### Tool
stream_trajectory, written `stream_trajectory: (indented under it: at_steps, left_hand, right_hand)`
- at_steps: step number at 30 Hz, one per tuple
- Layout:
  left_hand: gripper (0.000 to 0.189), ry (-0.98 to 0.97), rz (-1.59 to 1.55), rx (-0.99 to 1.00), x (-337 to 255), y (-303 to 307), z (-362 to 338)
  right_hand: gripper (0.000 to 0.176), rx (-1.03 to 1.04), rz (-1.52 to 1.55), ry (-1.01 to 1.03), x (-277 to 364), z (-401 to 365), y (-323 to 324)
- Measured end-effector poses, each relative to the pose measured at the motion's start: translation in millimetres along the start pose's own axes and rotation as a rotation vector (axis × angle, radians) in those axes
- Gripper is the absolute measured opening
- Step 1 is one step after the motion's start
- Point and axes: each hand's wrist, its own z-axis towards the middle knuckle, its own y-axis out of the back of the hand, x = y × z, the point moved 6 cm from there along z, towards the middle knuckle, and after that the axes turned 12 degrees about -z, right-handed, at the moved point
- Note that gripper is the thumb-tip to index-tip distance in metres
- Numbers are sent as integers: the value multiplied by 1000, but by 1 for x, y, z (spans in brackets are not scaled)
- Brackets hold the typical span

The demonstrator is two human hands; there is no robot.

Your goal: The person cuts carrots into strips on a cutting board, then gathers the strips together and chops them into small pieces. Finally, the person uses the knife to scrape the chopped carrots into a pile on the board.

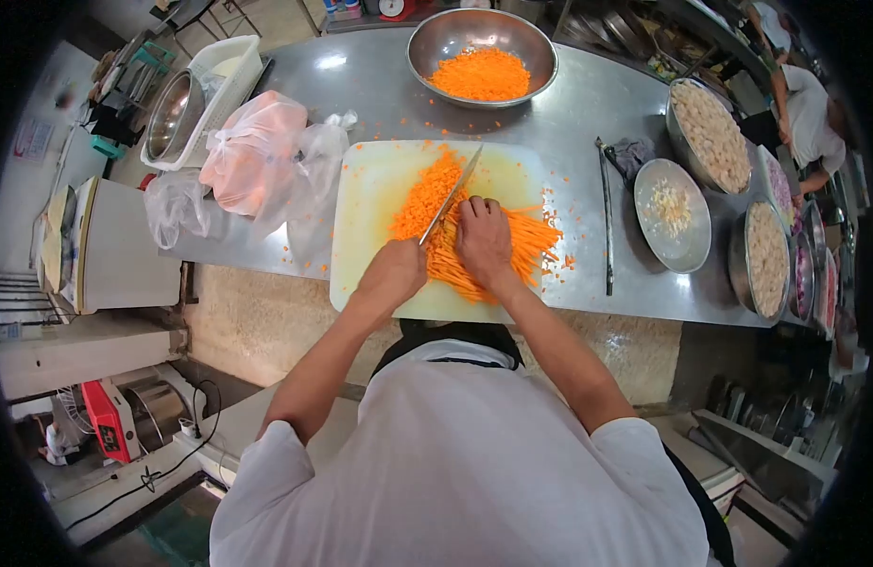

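Note:
My left hand [394, 274] is closed round the handle of a kitchen knife [453, 196]. Its blade points up and to the right, between diced carrot and uncut strips. My right hand [482, 236], fingers curled, presses down on the bundle of carrot strips [529, 241] just right of the blade. Finely chopped carrot [423, 197] lies heaped to the left of the knife. All of this rests on a white cutting board [366, 241], stained yellow in places.
A steel bowl [419, 71] of chopped carrot stands behind the board. Plastic bags [257, 156] and a white basket [219, 66] are at left. On the right lie a dark rod [607, 217], a bowl of minced pieces [687, 250] and several filled bowls. A co-worker [810, 109] stands at far right.

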Motion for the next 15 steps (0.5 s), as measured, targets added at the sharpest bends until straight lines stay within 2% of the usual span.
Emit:
stream_trajectory:
  at_steps: [3,5,6,9,12,15]
  left_hand:
    - [22,37,5,79,-9,12,-26]
    - [24,15,17,63,22,-25,-10]
    - [25,-10,27,36,17,-27,-2]
    - [20,5,2,54,3,-17,7]
    - [18,77,67,126,-8,8,-20]
    - [19,11,44,82,22,-30,-11]
  right_hand:
    - [18,-33,17,-9,2,-1,-2]
    - [18,-52,25,-14,1,-3,0]
    - [18,-21,31,-16,1,-1,1]
    - [18,4,21,-17,-1,-1,2]
    - [18,-38,23,-25,1,2,0]
    - [17,-39,37,-42,0,-4,1]
